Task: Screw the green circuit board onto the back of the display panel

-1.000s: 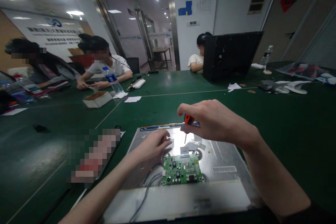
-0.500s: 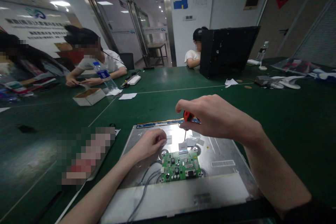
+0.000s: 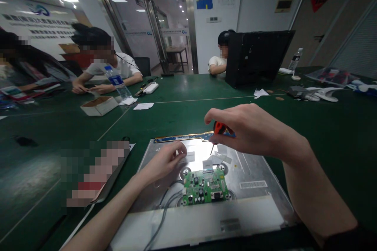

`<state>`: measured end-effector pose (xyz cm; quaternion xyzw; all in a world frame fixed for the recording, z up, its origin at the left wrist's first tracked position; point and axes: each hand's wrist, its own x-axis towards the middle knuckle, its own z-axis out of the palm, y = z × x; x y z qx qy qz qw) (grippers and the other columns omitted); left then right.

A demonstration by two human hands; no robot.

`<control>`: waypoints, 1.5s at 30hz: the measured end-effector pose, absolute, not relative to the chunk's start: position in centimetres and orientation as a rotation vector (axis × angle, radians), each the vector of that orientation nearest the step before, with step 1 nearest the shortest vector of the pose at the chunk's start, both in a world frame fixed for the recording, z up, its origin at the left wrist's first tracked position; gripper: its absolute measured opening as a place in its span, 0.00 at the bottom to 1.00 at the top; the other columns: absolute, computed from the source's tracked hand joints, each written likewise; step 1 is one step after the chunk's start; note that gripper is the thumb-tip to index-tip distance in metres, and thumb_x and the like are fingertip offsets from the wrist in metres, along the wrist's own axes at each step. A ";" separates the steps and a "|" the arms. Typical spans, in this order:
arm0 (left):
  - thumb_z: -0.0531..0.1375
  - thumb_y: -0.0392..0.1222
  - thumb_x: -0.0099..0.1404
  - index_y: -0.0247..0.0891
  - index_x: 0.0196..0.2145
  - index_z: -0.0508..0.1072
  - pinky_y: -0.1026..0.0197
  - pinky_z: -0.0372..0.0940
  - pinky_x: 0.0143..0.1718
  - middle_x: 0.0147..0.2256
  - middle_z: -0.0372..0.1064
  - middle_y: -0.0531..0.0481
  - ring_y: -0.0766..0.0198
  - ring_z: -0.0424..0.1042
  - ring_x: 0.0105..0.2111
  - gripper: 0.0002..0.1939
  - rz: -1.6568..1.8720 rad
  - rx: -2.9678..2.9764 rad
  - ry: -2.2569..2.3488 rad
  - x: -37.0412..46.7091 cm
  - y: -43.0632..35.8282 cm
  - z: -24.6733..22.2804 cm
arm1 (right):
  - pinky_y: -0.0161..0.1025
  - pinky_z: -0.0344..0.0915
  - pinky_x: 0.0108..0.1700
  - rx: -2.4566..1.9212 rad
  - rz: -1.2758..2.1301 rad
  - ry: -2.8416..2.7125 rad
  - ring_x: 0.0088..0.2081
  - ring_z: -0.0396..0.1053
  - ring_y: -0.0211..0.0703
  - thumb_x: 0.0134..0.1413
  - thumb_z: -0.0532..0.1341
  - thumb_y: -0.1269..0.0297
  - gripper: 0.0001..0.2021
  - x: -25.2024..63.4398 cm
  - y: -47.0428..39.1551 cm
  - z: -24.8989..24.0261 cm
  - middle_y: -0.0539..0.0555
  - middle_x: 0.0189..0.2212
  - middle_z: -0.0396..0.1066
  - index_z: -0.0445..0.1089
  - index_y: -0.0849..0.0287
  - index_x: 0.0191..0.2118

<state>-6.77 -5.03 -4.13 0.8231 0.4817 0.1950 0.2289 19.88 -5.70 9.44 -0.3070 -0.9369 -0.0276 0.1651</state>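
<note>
My right hand (image 3: 250,129) holds a screwdriver (image 3: 219,127) with a red and black handle, fingers curled round it. Its thin shaft slants down toward the metal back of a display panel (image 3: 252,170), and I cannot tell whether the tip touches. Over the panel's left half, my left hand (image 3: 167,157) has its fingers curled in beside a pale label; whatever they may grip is hidden. A green circuit board (image 3: 204,188) sits mid-panel, with grey cables (image 3: 165,211) running from its left side. Clear tape (image 3: 222,159) and a flat ribbon lie just above it.
Left of the panel lies a blurred flat object (image 3: 97,176). Farther back are a small open box (image 3: 100,106), a water bottle (image 3: 118,82) and a black monitor (image 3: 259,59). Several people sit around the green table (image 3: 182,113).
My right hand and the screwdriver have shifted slightly right, and the shaft slants more. My left hand's fingers have loosened a little. The whole view has moved slightly.
</note>
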 end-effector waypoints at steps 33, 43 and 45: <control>0.63 0.35 0.59 0.42 0.29 0.78 0.63 0.60 0.30 0.31 0.66 0.54 0.64 0.66 0.31 0.04 0.007 1.996 0.736 -6.5 -7.5 -2.5 | 0.36 0.52 0.28 -0.844 -0.109 -2.720 0.28 0.66 0.38 0.56 0.61 0.62 0.11 18.6 -5.4 8.6 0.48 0.30 0.71 0.63 0.56 0.44; 0.62 0.32 0.57 0.39 0.30 0.76 0.64 0.58 0.29 0.31 0.68 0.54 0.66 0.65 0.28 0.05 -0.031 1.918 0.784 -6.5 -7.2 -2.6 | 0.35 0.54 0.29 -0.701 0.117 -2.784 0.30 0.66 0.36 0.57 0.60 0.65 0.10 17.7 -6.3 8.5 0.47 0.32 0.71 0.64 0.56 0.45; 0.63 0.33 0.56 0.38 0.30 0.76 0.65 0.58 0.28 0.29 0.68 0.54 0.66 0.65 0.28 0.03 -0.044 1.906 0.794 -6.5 -7.1 -2.7 | 0.35 0.54 0.29 -0.650 0.190 -2.799 0.30 0.66 0.36 0.58 0.60 0.66 0.09 17.5 -6.6 8.5 0.47 0.32 0.71 0.64 0.56 0.44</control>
